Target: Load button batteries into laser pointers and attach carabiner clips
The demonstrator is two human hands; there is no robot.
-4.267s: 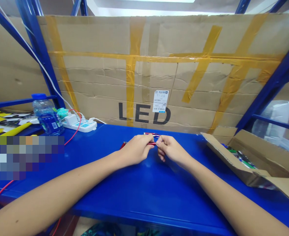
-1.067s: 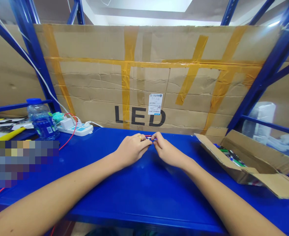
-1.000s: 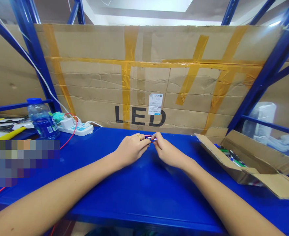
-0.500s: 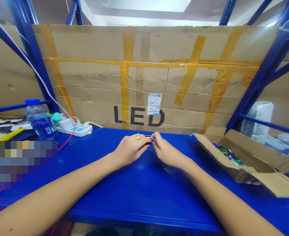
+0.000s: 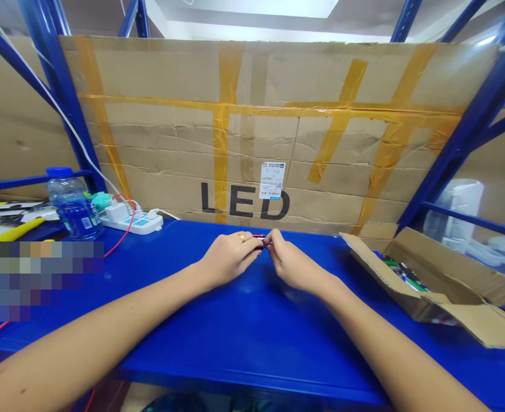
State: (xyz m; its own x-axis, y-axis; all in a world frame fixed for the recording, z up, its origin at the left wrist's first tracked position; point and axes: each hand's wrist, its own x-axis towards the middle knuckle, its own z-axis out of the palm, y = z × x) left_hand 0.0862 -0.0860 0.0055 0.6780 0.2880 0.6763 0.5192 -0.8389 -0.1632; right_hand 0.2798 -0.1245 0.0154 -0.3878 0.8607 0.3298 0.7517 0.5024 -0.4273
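Above the blue tabletop (image 5: 244,332), my two hands meet at mid-view around a slim red pen (image 5: 259,236). My left hand (image 5: 231,257), wearing a gold ring, is closed on it from the left, fingers pinched together. From the right, my right hand (image 5: 287,260) pinches its other end between thumb and fingers. Only a short red and pale stretch shows; the fingers cover the rest, so its tip cannot be made out.
An open cardboard box (image 5: 439,312) with several pens (image 5: 407,274) stands at the right. On the left are a blue-capped bottle (image 5: 78,209), a white power strip (image 5: 143,223) and a red cable (image 5: 123,234). A large carton (image 5: 170,143) walls off the back.
The view has shifted slightly. Both hands stay together on the pen, with only a small shift of the fingers; less of its pale part shows near my right hand.
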